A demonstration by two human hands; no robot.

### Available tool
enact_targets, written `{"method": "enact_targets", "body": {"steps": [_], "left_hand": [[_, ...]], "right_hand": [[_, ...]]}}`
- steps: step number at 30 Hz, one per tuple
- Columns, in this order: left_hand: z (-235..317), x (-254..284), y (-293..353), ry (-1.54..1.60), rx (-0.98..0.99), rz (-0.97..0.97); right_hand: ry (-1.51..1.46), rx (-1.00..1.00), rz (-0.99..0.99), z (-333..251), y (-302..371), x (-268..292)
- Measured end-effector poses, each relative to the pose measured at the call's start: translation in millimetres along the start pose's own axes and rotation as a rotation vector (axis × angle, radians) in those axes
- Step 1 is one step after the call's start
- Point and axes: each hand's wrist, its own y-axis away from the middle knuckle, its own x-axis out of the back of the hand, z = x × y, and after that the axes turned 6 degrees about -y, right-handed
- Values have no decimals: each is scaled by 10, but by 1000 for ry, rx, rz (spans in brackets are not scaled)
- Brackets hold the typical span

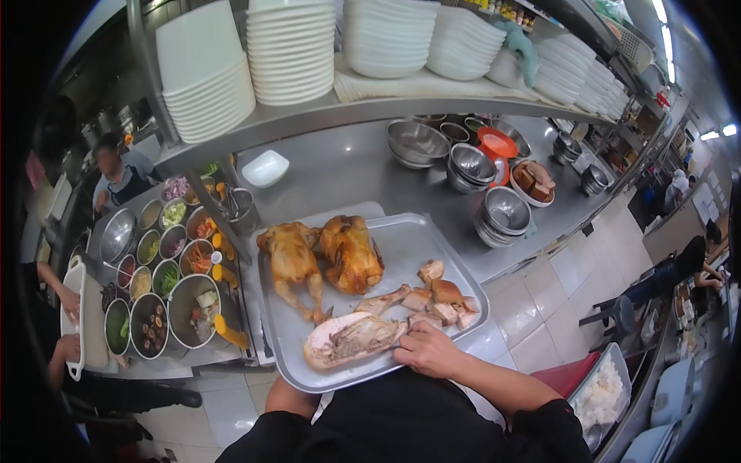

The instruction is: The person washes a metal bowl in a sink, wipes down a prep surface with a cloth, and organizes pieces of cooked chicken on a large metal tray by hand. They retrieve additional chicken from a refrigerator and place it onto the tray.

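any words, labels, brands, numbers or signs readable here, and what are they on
No text can be read in this view.
Small yellow-and-red jars on the upper shelf: any labels are too small to read.
White rectangular paper sheet at far right: too blurred to read.
Silver rectangular metal tray: no lettering visible.

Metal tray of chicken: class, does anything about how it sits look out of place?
Yes. The metal tray looks askew: it lies at an angle, its near side apparently jutting past the counter edge. No spill stands out.
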Motion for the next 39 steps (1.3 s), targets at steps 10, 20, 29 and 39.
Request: {"method": "enact_targets", "body": {"steps": [10, 20, 29, 39], "left_hand": [[41, 700, 739, -78, 124, 368], [354, 387, 988, -1520, -440, 794], [852, 104, -671, -2182, -561, 929], [601, 67, -687, -2301, -364, 932]], "right_hand": [[-16, 19, -94, 210, -258, -467], [-83, -33, 284, 551, -255, -222], [-335, -443, 320, 1302, -466, 105], [-296, -282, 6, 1454, -412, -75]]}}
